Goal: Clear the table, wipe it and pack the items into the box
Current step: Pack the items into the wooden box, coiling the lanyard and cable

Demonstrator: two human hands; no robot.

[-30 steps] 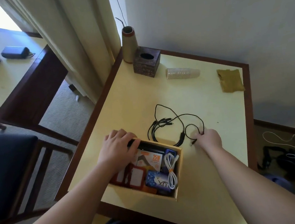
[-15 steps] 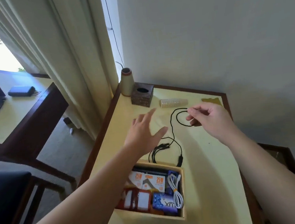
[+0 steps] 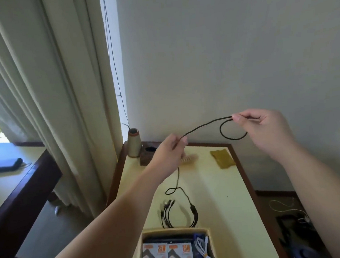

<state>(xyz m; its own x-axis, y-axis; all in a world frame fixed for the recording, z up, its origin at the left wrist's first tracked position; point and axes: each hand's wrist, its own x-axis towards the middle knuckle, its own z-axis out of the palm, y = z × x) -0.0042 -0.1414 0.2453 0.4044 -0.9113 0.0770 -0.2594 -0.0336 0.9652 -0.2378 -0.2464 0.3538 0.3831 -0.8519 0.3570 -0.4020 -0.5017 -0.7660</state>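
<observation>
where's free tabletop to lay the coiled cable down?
Bare tabletop lies right of the black cable, between the yellow cloth and the box, out to the right edge. Crowded: the far left corner with the vase and wooden holder, and just ahead of the box.

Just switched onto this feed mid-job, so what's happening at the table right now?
A person is gathering up the black cable. The right hand pinches a small loop of it, raised above the table, and the left hand grips the strand further along. The multi-plug end lies on the table beside the open box, which already holds charger packs and a white cable. A yellow cloth lies at the far edge.
</observation>
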